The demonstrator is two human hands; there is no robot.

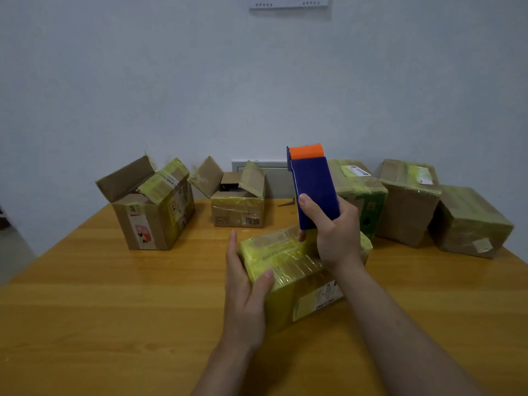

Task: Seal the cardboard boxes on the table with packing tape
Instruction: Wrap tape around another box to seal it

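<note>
Bracing the near cardboard box point(285, 261) at mid-desk point(114, 310) with left hand point(245, 284), fingers straight along its left side, thumb on top, against sliding. Gripping blue tape dispenser point(313, 187) upright in right hand point(334, 232), just above the box's far edge, likely between strips.

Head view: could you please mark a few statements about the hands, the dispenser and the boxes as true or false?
1. The right grip holds the blue tape dispenser. True.
2. The left grip holds a pen. False: it rests open against the near box.
3. The tall left box and the small box beside it have raised flaps. True.
4. The dispenser lies flat on the near box. False: it stands upright in the right grip.
</note>
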